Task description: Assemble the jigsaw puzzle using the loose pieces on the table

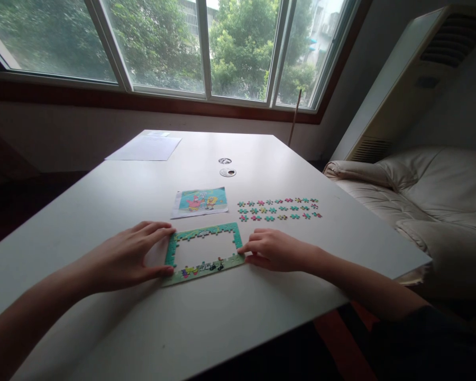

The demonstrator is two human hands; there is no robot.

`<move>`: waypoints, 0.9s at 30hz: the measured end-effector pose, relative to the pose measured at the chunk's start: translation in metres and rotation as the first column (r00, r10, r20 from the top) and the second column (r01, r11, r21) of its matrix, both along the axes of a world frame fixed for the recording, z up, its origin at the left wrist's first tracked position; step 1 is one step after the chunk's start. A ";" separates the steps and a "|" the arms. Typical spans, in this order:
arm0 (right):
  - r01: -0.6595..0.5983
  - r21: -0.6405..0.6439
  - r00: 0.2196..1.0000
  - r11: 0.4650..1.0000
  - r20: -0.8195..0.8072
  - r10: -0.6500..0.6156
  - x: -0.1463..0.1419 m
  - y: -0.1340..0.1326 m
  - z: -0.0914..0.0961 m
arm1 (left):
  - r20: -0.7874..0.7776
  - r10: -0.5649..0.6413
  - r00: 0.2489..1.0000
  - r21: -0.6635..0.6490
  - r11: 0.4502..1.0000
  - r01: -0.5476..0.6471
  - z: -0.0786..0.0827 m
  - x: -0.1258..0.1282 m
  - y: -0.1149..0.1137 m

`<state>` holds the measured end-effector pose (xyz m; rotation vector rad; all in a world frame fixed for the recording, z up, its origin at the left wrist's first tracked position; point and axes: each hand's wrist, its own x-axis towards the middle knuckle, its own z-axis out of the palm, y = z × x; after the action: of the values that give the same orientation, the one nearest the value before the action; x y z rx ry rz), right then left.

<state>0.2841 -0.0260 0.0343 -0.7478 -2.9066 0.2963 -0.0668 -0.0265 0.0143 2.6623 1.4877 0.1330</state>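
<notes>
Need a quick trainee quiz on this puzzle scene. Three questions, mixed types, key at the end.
1. Which hand is at the right edge of the flat, rectangular green jigsaw frame with cartoon prints?

2. In how many rows do the small, knobbed, multicoloured loose pieces lie?
A) two
B) three
C) five

3. True or false: the middle of the frame is filled with pieces.

Key:
1. The bare right hand, with fingers at that edge.
2. B, three rows, beyond and to the right of the frame.
3. False; a plain white surface shows inside it.
</notes>
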 end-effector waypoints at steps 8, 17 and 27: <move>0.008 -0.046 1.000 0.999 -0.011 -0.009 0.000 0.002 0.001 | -0.013 0.010 1.000 -0.016 1.000 -0.011 0.003 0.003 -0.001; -0.008 0.020 1.000 1.000 0.002 0.008 0.001 0.000 -0.001 | -0.048 0.011 0.999 -0.024 1.000 -0.012 0.005 0.005 -0.002; -0.095 0.187 0.994 0.978 0.063 0.085 -0.004 -0.009 -0.005 | -0.033 0.018 0.999 -0.023 1.000 -0.019 0.004 0.004 -0.001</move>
<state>0.2802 -0.0346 0.0297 -0.6044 -2.9701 0.0063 -0.0626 -0.0277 0.0185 2.6451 1.5143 0.0732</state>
